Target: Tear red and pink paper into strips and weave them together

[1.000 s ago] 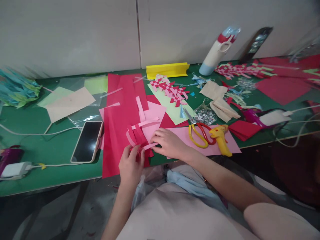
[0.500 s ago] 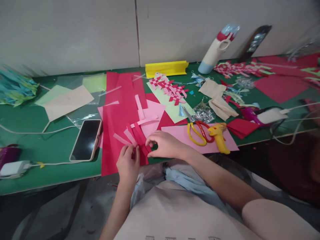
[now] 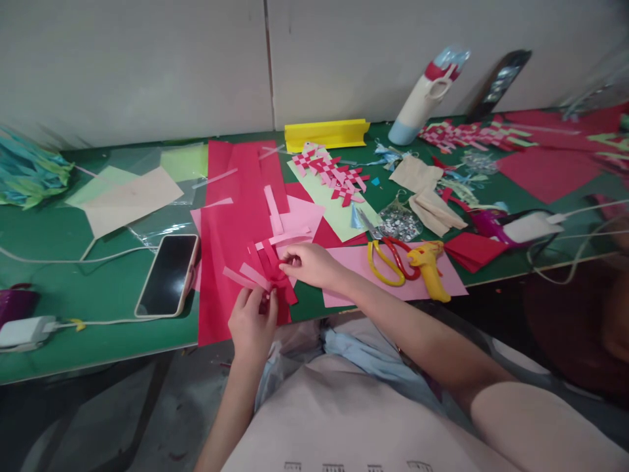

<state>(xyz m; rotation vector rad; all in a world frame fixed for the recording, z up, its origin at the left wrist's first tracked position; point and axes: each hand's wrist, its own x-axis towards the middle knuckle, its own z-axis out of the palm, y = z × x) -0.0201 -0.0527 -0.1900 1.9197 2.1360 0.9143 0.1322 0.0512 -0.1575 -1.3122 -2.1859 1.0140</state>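
Observation:
My left hand (image 3: 253, 318) is closed, its fingers pinching the lower ends of pink paper strips (image 3: 254, 275) that fan out up and to the left. My right hand (image 3: 312, 265) is closed too, thumb and forefinger pinching a red paper strip (image 3: 281, 270) just right of the pink ones. Red and pink strips cross between both hands. Under them lies a large red paper sheet (image 3: 228, 216). Loose pink strips (image 3: 274, 210) rest on it beyond my hands. The exact fingertip contact is partly hidden.
A phone (image 3: 168, 275) lies left of the red sheet. To the right are scissors (image 3: 386, 262) and a yellow glue gun (image 3: 432, 272) on pink paper. Woven paper fish (image 3: 331, 172), a bag of small beads (image 3: 401, 219) and a bottle (image 3: 427, 98) stand or lie farther back.
My right hand has moved up and slightly left, and its thumb and forefinger have closed on a red strip, bending it upward. My left hand stays almost in place.

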